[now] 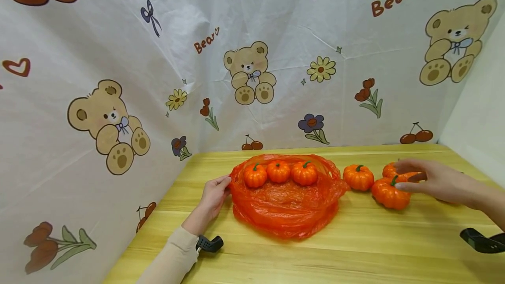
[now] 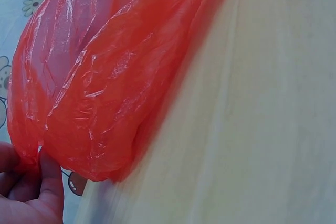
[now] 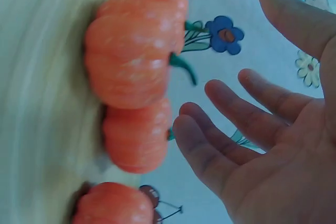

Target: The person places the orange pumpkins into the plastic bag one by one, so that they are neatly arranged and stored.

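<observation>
A thin red plastic bag (image 1: 284, 218) lies spread on the table with its mouth open. Three small orange pumpkins (image 1: 278, 171) with green stems sit in a row inside it. At the bag's left edge my left hand (image 1: 214, 194) pinches the plastic between thumb and fingers, as the left wrist view also shows. Over the group of pumpkins to the right hovers my right hand (image 1: 446, 181), fingers spread and holding nothing. Nearest to it is a front pumpkin (image 1: 390, 194); in the right wrist view a pumpkin (image 3: 128, 51) stands just beyond the fingertips. The hand partly hides the pumpkins behind it.
Another pumpkin (image 1: 358, 178) stands close to the bag's right edge. The light wooden table (image 1: 355, 253) meets a cloth backdrop (image 1: 276, 21) printed with bears and flowers at the back and left. A plain white wall (image 1: 479, 122) bounds the right.
</observation>
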Motion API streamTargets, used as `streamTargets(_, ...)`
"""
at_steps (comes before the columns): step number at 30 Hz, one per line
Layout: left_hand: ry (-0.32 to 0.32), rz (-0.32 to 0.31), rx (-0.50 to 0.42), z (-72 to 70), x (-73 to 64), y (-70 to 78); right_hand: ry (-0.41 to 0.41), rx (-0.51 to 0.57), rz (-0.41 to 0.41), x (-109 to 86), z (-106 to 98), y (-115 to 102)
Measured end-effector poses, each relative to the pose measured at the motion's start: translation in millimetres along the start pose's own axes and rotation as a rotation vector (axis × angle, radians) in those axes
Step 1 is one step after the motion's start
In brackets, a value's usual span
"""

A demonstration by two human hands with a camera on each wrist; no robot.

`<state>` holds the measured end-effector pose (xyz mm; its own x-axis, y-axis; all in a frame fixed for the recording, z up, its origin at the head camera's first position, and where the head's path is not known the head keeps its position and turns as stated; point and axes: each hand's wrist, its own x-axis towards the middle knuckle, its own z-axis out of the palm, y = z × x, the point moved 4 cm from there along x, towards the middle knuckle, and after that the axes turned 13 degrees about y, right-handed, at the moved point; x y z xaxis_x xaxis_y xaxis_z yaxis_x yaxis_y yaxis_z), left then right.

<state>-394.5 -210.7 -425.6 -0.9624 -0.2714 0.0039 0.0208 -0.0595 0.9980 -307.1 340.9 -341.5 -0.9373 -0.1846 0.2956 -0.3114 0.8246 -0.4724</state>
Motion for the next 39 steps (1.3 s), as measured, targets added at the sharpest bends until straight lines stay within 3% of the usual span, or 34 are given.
streamTargets(9,0.009,0.000,0.004,-1.4,0.6,-0.5,-0.002,0.095,0.055,-4.3,19.0,25.5)
streamTargets(19,0.007,0.007,-0.003,-0.4,0.6,1.7,0.047,-0.007,0.082,-12.1,34.0,37.2)
streamTargets(39,0.010,0.000,-0.010,-1.8,1.3,-0.2,0.017,0.005,0.152,-16.7,41.3,39.0)
